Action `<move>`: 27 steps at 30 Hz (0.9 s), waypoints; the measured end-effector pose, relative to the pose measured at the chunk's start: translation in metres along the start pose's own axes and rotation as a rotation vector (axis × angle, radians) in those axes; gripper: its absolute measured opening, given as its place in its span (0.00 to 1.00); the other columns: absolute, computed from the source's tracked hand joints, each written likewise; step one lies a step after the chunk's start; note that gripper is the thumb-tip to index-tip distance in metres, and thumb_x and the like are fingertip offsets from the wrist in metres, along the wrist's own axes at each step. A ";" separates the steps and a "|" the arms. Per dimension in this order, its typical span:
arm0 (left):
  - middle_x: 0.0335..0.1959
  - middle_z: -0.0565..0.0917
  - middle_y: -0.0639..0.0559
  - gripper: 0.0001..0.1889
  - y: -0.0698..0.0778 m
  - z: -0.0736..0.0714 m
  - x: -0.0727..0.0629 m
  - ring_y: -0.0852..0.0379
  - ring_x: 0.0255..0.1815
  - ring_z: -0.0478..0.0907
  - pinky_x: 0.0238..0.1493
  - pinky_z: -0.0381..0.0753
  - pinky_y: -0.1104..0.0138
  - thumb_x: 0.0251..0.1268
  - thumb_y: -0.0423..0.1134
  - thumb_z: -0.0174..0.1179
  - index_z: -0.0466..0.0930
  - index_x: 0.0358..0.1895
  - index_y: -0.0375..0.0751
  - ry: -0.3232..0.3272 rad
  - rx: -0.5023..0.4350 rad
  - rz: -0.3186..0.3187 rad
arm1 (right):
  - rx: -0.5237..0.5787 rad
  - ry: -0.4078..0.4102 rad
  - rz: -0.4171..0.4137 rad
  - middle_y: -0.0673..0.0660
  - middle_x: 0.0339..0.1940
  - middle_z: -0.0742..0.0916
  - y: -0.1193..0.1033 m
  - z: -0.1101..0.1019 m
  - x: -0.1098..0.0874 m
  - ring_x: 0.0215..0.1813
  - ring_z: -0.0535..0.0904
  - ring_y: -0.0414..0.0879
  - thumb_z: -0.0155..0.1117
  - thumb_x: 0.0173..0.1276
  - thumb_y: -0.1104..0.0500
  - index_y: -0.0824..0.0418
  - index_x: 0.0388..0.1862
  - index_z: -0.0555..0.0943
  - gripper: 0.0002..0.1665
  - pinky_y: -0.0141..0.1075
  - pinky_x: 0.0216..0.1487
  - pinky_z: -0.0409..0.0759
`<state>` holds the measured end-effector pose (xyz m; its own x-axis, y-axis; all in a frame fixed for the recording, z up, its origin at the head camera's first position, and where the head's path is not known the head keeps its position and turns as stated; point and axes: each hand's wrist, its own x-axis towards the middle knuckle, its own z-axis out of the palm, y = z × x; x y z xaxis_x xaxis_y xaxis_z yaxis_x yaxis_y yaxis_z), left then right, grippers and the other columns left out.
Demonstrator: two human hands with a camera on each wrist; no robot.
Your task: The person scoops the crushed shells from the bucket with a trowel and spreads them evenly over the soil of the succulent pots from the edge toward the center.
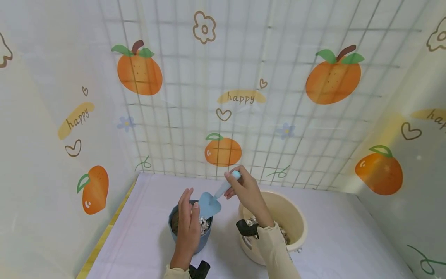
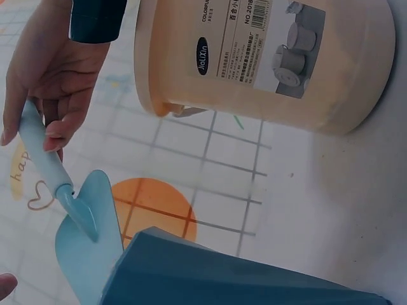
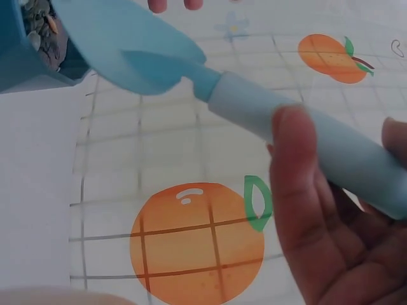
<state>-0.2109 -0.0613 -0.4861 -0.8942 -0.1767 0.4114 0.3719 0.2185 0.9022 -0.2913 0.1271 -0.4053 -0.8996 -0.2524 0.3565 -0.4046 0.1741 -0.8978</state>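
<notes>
Light-blue trowel [image 1: 210,206] over blue pot [image 1: 203,242]

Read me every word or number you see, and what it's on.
"happy": patterned backdrop, left and centre.
"hap": same backdrop, right edge, cut off.
"JiaLiXin": label on the cream bucket.
"COLORFU": label, cut off.
"百合小": label, cut off.
"NO.2018": label, reaching the frame's edge.
Remaining label print: too small to read.
</notes>
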 end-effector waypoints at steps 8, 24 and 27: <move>0.83 0.51 0.50 0.26 0.000 0.000 0.000 0.46 0.81 0.51 0.74 0.58 0.37 0.88 0.45 0.43 0.56 0.83 0.52 -0.007 -0.021 0.002 | -0.002 0.054 -0.055 0.65 0.30 0.87 -0.004 0.000 -0.001 0.29 0.87 0.61 0.62 0.82 0.48 0.60 0.51 0.76 0.17 0.49 0.32 0.88; 0.83 0.54 0.48 0.28 0.020 0.032 0.005 0.47 0.82 0.51 0.76 0.57 0.41 0.87 0.49 0.46 0.56 0.83 0.51 -0.129 -0.030 0.067 | 0.019 0.380 -0.147 0.71 0.34 0.85 -0.015 -0.058 -0.023 0.26 0.87 0.55 0.59 0.83 0.53 0.67 0.54 0.76 0.16 0.44 0.31 0.87; 0.83 0.54 0.48 0.28 0.023 0.042 0.003 0.47 0.82 0.50 0.76 0.57 0.41 0.87 0.50 0.46 0.56 0.83 0.51 -0.162 -0.031 0.081 | 0.032 0.461 -0.157 0.70 0.33 0.85 -0.017 -0.073 -0.031 0.24 0.86 0.53 0.59 0.83 0.54 0.68 0.54 0.77 0.17 0.42 0.28 0.87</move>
<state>-0.2155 -0.0165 -0.4701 -0.8886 -0.0026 0.4587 0.4495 0.1955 0.8717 -0.2690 0.2015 -0.3824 -0.8103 0.1762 0.5588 -0.5422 0.1361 -0.8292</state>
